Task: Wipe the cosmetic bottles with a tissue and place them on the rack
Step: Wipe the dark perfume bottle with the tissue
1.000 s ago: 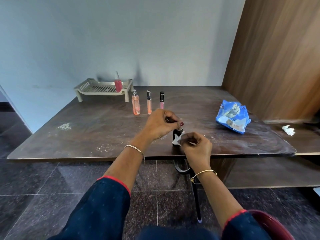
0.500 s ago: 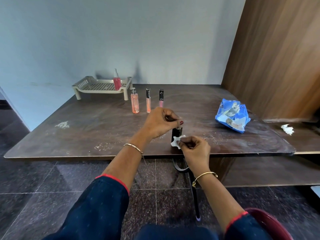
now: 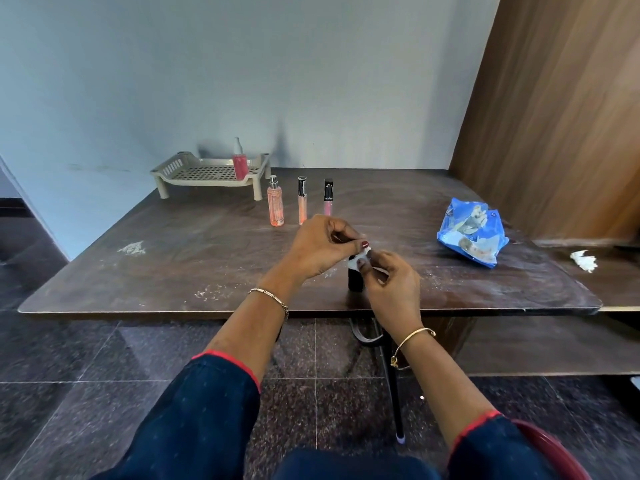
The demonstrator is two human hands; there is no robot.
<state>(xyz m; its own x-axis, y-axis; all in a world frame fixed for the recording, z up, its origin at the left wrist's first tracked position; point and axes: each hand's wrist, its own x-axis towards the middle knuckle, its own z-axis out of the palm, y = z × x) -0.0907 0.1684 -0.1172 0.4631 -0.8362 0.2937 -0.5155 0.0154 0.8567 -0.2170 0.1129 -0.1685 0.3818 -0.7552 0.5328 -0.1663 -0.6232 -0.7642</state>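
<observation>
Wiping step, frame centre: my left hand point(image 3: 322, 244) gripped the top of the black bottle point(image 3: 355, 281), and my right hand point(image 3: 391, 285) pinched the tissue point(image 3: 354, 261) against it. Next, by my judgement: finish wiping, then carry it to the rack point(image 3: 211, 173), upper left.

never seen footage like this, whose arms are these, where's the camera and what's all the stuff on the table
No machine here: a camera worn on a person's head looks down at their own bare hands. The left hand grips the top of a small black bottle upright near the front edge of the dark brown table, while the right hand pinches a white tissue against it. Further back stand a peach pump bottle, a peach gloss tube and a pink gloss tube. Behind them a beige perforated plastic rack holds a red spray bottle. To the right lie a blue plastic packet and, on a lower side surface, a crumpled white scrap.
</observation>
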